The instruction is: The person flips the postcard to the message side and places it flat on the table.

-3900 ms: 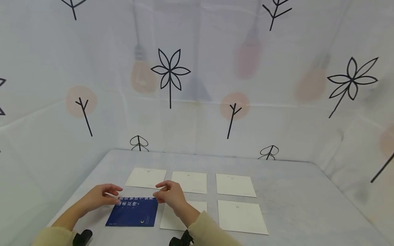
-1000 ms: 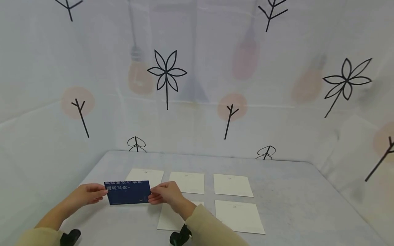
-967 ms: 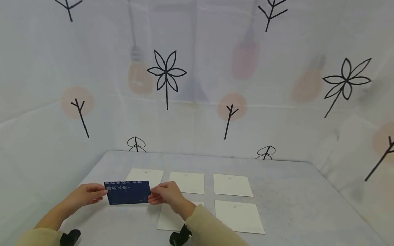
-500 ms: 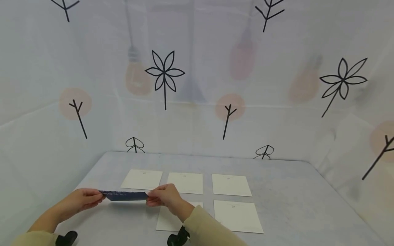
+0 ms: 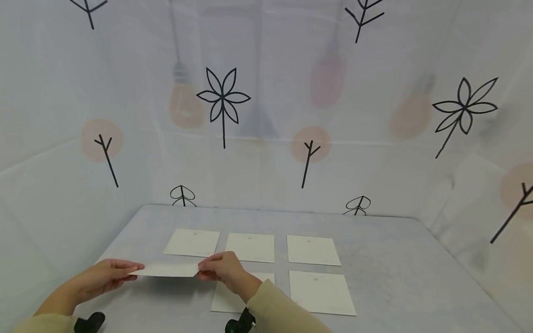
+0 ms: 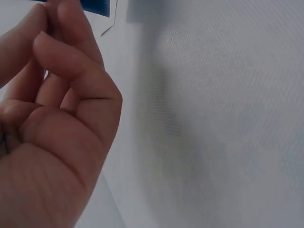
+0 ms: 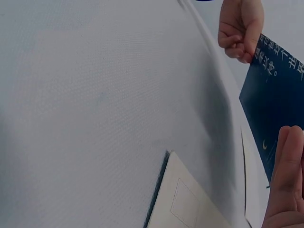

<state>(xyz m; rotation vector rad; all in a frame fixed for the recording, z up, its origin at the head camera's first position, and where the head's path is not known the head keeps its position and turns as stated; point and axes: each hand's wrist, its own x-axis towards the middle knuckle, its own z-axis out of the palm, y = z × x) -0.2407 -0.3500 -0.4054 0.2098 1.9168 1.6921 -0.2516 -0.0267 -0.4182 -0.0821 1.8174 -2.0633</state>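
Above the table, a postcard (image 5: 166,270) hangs nearly level between both hands, its white side up in the head view. Its dark blue side, with white characters and a small moon, shows from below in the right wrist view. My left hand (image 5: 97,280) pinches the left edge between thumb and fingers. At the opposite edge my right hand (image 5: 226,273) pinches it too. In the left wrist view only a blue corner with a white border of the postcard (image 6: 97,6) appears beyond the left hand (image 6: 61,104).
Several more postcards lie white side up in two rows. The back row has a left card (image 5: 192,243), a middle card (image 5: 251,247) and a right card (image 5: 313,250). In front are a card (image 5: 321,292) and one (image 5: 226,298) partly behind the right hand. Patterned cloth (image 5: 266,175) hangs behind the table.
The postcard lay blue side up on the table between both hands. Both hands took hold of it, raised it and tilted it over, so the white side now faces up.
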